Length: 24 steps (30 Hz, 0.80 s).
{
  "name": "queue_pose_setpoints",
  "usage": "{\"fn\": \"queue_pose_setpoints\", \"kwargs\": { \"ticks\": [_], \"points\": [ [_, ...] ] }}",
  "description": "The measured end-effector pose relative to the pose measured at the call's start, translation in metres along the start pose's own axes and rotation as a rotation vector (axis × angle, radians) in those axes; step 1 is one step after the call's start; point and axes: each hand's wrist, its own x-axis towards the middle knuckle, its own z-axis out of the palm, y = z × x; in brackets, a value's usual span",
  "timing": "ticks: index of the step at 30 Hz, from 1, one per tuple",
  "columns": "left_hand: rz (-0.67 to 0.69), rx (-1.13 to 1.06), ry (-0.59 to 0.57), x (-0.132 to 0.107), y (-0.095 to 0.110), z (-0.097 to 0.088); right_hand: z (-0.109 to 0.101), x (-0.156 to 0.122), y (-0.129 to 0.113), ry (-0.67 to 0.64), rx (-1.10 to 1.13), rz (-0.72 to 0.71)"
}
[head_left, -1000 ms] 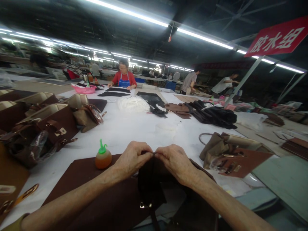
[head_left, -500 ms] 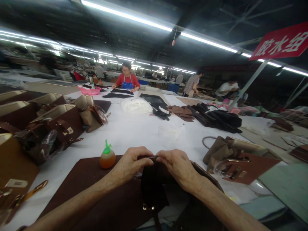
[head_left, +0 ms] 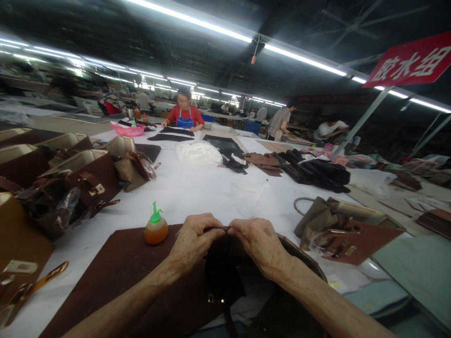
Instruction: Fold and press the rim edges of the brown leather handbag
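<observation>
At the near middle of the table, my left hand (head_left: 197, 239) and my right hand (head_left: 259, 239) pinch the top edge of a dark brown handbag (head_left: 225, 272) between thumbs and fingers. The fingertips of the two hands almost meet. A small metal fitting shows low on the bag, and much of its body is in shadow or hidden by my right forearm. Under my left arm lies a flat dark brown sheet (head_left: 116, 267). On that sheet stands a squeeze bottle (head_left: 156, 230) with orange liquid and a green spout, left of my left hand.
Several brown handbags (head_left: 95, 178) stand at the left, and an open brown bag (head_left: 359, 239) at the right. Farther back on the white table (head_left: 197, 192) are a white plastic bundle (head_left: 197, 152), dark pieces (head_left: 313, 171) and a pink basin (head_left: 128, 130). A co-worker in red (head_left: 185, 115) sits opposite.
Both hands keep their pinch on the bag's edge, with the left wrist turned slightly. The whole view has shifted a little.
</observation>
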Motion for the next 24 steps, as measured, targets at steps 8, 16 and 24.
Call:
{"fn": "queue_pose_setpoints", "kwargs": {
  "ticks": [8, 16, 24],
  "points": [
    [-0.151, -0.135, -0.097, 0.002, -0.008, -0.001, -0.007, 0.0, -0.001, -0.059, 0.026, 0.084],
    [-0.18, -0.166, -0.161, -0.003, -0.003, -0.009, -0.011, 0.006, 0.002, -0.11, 0.152, 0.041],
    [-0.293, -0.214, -0.196, 0.007, -0.002, -0.01, -0.02, 0.011, -0.012, -0.193, 0.218, 0.263]
  ]
}}
